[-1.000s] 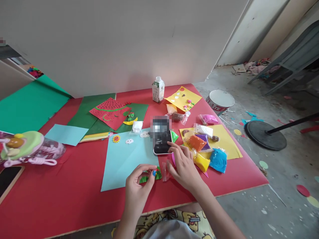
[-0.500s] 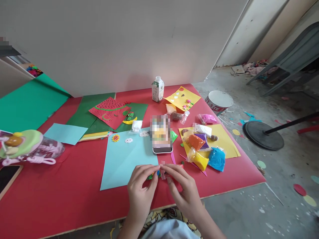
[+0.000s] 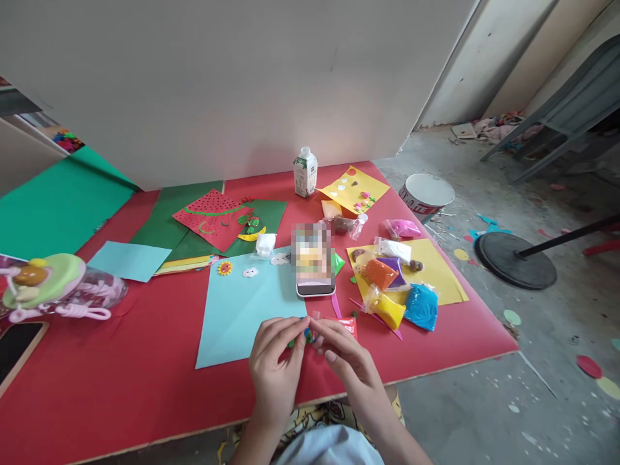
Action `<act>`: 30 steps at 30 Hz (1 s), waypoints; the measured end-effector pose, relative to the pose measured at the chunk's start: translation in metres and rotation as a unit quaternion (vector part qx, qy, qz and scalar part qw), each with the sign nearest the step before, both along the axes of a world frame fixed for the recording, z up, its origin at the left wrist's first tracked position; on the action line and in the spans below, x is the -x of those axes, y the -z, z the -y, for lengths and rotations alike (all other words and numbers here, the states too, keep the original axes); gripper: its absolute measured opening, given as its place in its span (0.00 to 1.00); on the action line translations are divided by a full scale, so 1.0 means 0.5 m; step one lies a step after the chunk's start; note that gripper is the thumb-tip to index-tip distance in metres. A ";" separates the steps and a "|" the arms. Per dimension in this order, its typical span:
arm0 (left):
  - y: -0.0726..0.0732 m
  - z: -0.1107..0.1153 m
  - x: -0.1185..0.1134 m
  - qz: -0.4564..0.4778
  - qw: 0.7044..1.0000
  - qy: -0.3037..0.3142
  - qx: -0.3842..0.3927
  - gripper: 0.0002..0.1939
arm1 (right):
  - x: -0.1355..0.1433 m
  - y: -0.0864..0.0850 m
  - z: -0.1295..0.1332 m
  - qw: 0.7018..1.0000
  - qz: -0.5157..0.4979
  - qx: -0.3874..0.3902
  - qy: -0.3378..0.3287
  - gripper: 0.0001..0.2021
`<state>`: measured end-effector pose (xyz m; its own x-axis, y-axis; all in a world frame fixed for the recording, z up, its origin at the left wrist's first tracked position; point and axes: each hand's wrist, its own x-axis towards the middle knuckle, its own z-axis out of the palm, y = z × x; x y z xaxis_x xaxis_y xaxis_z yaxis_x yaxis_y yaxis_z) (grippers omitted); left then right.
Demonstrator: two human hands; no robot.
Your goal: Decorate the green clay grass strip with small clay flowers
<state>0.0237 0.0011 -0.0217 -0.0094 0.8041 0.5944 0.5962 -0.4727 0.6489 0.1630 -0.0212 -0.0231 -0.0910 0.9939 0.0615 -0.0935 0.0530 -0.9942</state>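
My left hand (image 3: 275, 355) is closed, thumb and fingers pinching a small piece of blue and green clay (image 3: 309, 334). Most of that piece is hidden by the fingers. My right hand (image 3: 352, 361) meets it fingertip to fingertip, its fingers bent and pressed together; what lies between them is hidden. Just beyond the right fingers, partly covered, lies a red clay packet (image 3: 347, 325). A light blue sheet (image 3: 242, 316) with a clay sun (image 3: 225, 268) and clouds (image 3: 250, 273) is left of my hands. Ahead of them a phone (image 3: 315, 289) with a blurred screen rests partly on it.
Clay packets in orange (image 3: 380, 274), yellow (image 3: 390, 310) and blue (image 3: 421, 308) lie on a yellow sheet (image 3: 445, 278) at right. A carton (image 3: 305, 174) stands at the back. At left are a bottle (image 3: 104, 284) and a dark-faced board (image 3: 18, 352). A bucket (image 3: 426, 194) stands beyond the table's right edge.
My right hand's fingers have shifted slightly, and more of the red packet shows behind them. Both hands stay together at the clay piece. The view has moved a little.
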 end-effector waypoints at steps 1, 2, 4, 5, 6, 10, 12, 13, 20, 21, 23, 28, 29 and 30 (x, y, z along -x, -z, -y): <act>0.000 -0.001 0.001 -0.003 1.000 0.001 -0.002 0.13 | -0.001 0.001 0.000 1.000 0.000 -0.001 0.002 0.16; -0.001 -0.002 0.001 -0.007 1.000 0.001 -0.004 0.12 | -0.003 0.001 0.000 1.000 0.000 -0.003 0.003 0.16; -0.003 -0.005 0.002 -0.022 1.000 0.001 -0.012 0.11 | -0.005 0.001 0.000 1.000 0.005 -0.007 0.006 0.16; -0.004 -0.006 0.003 -0.033 0.999 0.000 -0.019 0.10 | -0.006 0.001 0.000 1.000 0.009 -0.009 0.006 0.16; -0.006 -0.008 0.003 -0.045 0.999 -0.003 -0.029 0.09 | -0.007 0.000 0.000 1.000 0.015 -0.011 0.004 0.16; -0.011 -0.014 0.005 -0.099 0.992 -0.009 -0.076 0.08 | -0.011 -0.005 0.000 0.999 0.041 -0.019 0.002 0.17; -0.012 -0.016 0.007 -0.114 0.990 -0.005 -0.084 0.08 | -0.012 -0.005 0.000 0.997 0.065 -0.035 0.012 0.17; -0.012 -0.017 0.009 -0.115 0.990 -0.001 -0.083 0.07 | -0.014 -0.004 0.000 0.995 0.084 -0.050 0.018 0.18; -0.015 -0.018 0.017 -0.094 0.993 0.015 -0.064 0.07 | -0.033 0.027 -0.012 0.922 0.305 -0.230 0.057 0.22; -0.016 -0.018 0.017 -0.090 0.994 0.018 -0.065 0.07 | -0.037 0.032 -0.015 0.914 0.323 -0.238 0.067 0.22; -0.017 -0.018 0.016 -0.080 0.994 0.026 -0.068 0.07 | -0.041 0.036 -0.020 0.905 0.335 -0.243 0.097 0.19; -0.013 -0.010 0.014 -0.069 0.993 0.042 -0.082 0.13 | -0.033 0.013 -0.017 0.946 0.237 -0.185 0.124 0.09; -0.012 -0.008 0.014 -0.067 0.993 0.044 -0.083 0.13 | -0.029 0.006 -0.016 0.956 0.208 -0.172 0.116 0.08; -0.012 -0.006 0.013 -0.066 0.993 0.046 -0.083 0.13 | -0.024 -0.001 -0.015 0.964 0.181 -0.164 0.110 0.06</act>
<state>0.0173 0.0042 -0.0159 0.1460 0.6887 0.7102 0.6207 -0.6228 0.4763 0.1751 -0.0140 -0.0225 0.0450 0.9240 0.3797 0.3048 0.3493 -0.8861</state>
